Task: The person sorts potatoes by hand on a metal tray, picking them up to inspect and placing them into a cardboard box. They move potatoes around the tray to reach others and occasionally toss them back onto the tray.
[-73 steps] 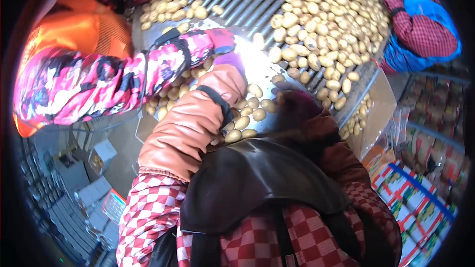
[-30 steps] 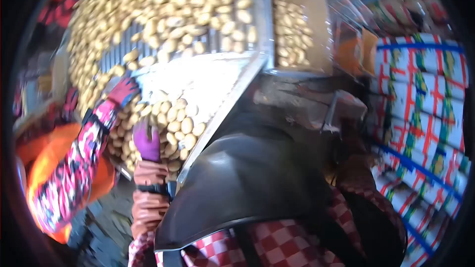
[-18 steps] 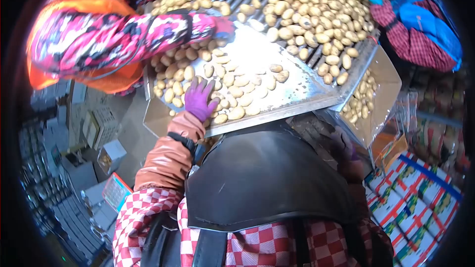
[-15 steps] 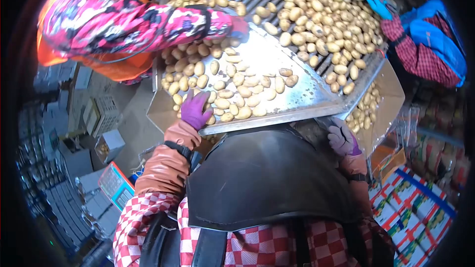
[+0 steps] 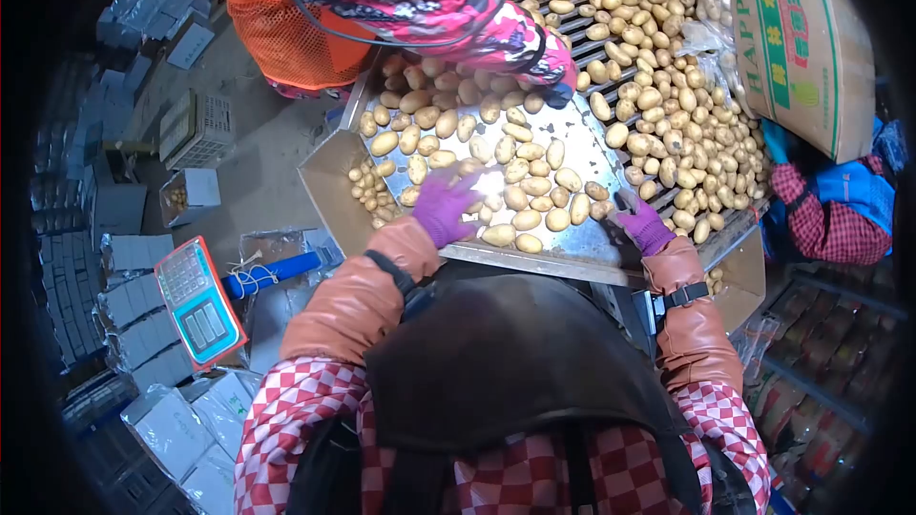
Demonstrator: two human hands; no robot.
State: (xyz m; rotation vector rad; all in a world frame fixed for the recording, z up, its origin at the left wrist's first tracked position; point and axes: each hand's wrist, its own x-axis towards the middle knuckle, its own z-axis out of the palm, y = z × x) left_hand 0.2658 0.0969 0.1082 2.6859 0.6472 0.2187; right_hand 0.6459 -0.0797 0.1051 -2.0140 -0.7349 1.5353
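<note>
Metal desk (image 5: 587,148), biggest item: stiff sheet plus slatted part; carries the potatoes. Lg. printed carton (image 5: 806,52) by the far heap: prob. light board, may dent. Sm. open carton (image 5: 331,193) at L end, w/ little potatoes inside. Heap (image 5: 648,97) on slats: heavy en masse, prob. rolls if undercut.

Loose potatoes (image 5: 556,219) on bare sheet, betw. hands: each firm, light-ish, smooth, rounded; may skid or roll on metal, & skin could bruise if dropped. Best hold: fingers & thumb round the middle, i.e. across the short axis, low & gentle.

L hand (image 5: 445,208), purple glove: grip wide, fingers spread at the potatoes, nothing visibly clasped. R hand (image 5: 643,227), at near R edge beside potatoes: fingertips dark & unclear, can't tell if grip's wide, narrow or holding.
</note>
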